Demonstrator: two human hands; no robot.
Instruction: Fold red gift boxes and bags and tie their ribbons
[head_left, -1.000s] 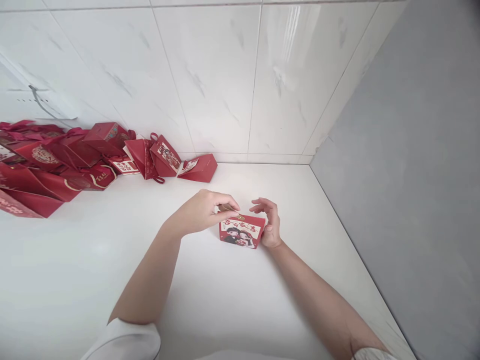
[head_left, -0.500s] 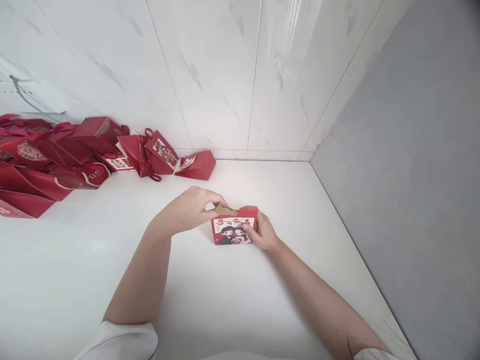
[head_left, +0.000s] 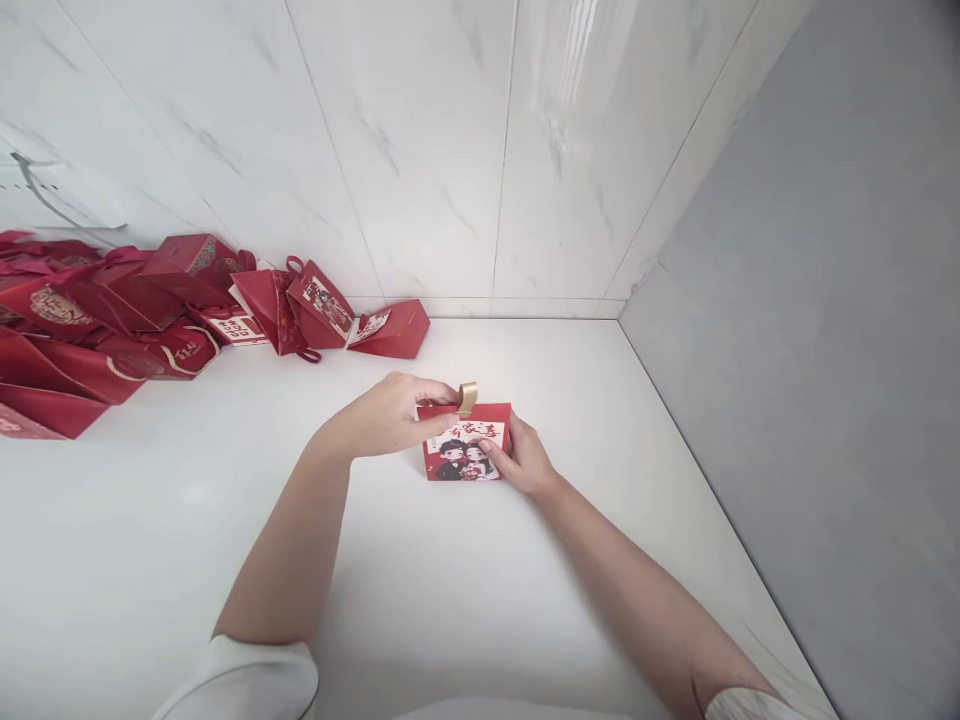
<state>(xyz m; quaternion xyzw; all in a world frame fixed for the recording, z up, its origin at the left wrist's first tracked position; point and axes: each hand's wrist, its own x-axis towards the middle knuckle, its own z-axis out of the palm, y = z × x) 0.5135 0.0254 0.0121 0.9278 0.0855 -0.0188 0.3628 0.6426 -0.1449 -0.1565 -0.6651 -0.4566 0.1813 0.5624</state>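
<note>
A small red gift box [head_left: 469, 462] stands upright in front of me, with a cartoon couple and dark red lettering on its white panel. From its top rises a gold ribbon loop [head_left: 468, 397]. My right hand [head_left: 529, 458] grips the box's right side, thumb on the front and fingers hidden behind. With its thumb on the front and fingers behind the top edge, my left hand [head_left: 405, 415] pinches the upper left of the box, beside the ribbon.
Several red gift boxes [head_left: 135, 290] lie heaped along the wall at the left. The nearest one is a folded red box [head_left: 401, 330]. A marbled white wall [head_left: 427, 150] borders the white table [head_left: 390, 600] at the back, and a grey panel [head_left: 810, 300] borders it at the right.
My left hand has let go of the gold ribbon and moved onto the box's top edge. The loop now stands up. The right hand keeps its hold.
</note>
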